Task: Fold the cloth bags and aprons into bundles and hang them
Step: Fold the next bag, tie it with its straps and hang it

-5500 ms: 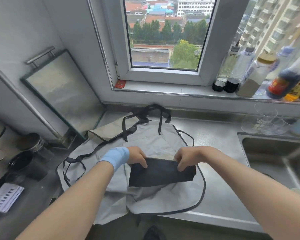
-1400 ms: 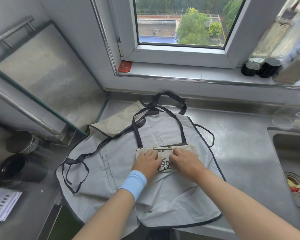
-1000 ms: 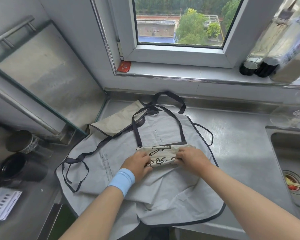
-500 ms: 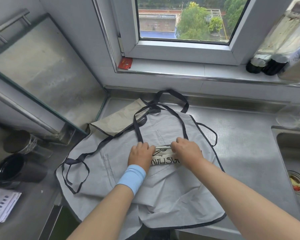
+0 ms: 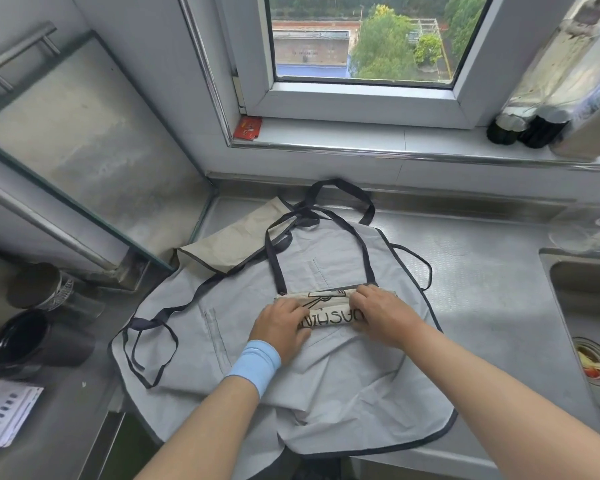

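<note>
Cloth bag (image 5: 329, 315), half-rolled at frame centre, is clamped under the curled fingers of our left hand (image 5: 279, 329) and right hand (image 5: 383, 318), atop the grey apron (image 5: 326, 393) spread unfolded on the tabletop (image 5: 482, 271); beyond lies a tan cloth (image 5: 229, 244). We judge nothing hung yet.

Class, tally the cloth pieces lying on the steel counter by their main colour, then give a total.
Grey: 1, the apron
Tan: 1, the folded cloth with dark trim
Cream with black print: 1, the cloth bag, lying on the apron
Total: 3
</note>
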The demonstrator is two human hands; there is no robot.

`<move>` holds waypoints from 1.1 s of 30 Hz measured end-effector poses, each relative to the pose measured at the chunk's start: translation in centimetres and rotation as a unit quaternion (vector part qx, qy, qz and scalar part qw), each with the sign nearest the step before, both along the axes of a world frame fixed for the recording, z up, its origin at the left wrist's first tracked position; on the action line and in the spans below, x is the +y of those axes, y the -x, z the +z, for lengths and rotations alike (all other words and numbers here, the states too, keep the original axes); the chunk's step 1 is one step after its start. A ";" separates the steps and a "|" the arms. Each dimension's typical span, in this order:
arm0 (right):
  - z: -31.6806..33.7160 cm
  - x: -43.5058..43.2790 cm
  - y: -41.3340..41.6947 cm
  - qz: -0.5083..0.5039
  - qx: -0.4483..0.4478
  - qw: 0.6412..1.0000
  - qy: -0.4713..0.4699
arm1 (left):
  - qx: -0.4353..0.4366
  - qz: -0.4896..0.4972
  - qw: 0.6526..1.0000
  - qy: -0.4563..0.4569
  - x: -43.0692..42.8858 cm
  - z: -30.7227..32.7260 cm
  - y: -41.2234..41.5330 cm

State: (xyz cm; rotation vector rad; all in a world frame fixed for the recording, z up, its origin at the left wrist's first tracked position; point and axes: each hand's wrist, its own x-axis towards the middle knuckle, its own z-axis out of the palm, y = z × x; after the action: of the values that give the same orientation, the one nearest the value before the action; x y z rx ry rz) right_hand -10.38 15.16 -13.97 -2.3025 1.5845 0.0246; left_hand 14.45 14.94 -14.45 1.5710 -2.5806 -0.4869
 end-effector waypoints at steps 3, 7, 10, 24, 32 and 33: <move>0.5 -0.4 -0.2 0.011 0.030 0.999 0.020 | 0.003 0.011 0.999 -0.030 -0.7 0.5 -0.5; 0.5 -1.4 -0.2 0.018 0.074 0.996 0.050 | 0.051 0.028 0.998 -0.036 -1.7 0.5 -1.1; 0.0 -2.4 -0.4 0.007 0.109 0.992 0.062 | 0.106 0.080 0.989 -0.063 -2.0 0.4 -0.9; -2.0 -4.6 -1.9 -0.052 0.059 0.977 0.200 | 0.012 0.091 0.994 0.050 -4.7 0.2 2.9; -3.8 -3.3 -1.6 -0.093 -0.168 0.980 0.053 | -0.063 -0.078 0.994 -0.052 -3.7 -1.1 2.2; -3.6 -3.3 -1.3 -0.084 -0.175 0.980 0.033 | -0.058 -0.083 0.993 -0.063 -4.0 -1.0 2.0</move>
State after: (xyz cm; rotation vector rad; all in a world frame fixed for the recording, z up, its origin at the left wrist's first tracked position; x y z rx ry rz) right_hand -9.08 11.90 -17.58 -2.0680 1.6018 -0.4539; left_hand 12.47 10.97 -15.45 1.4677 -2.8362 -0.5992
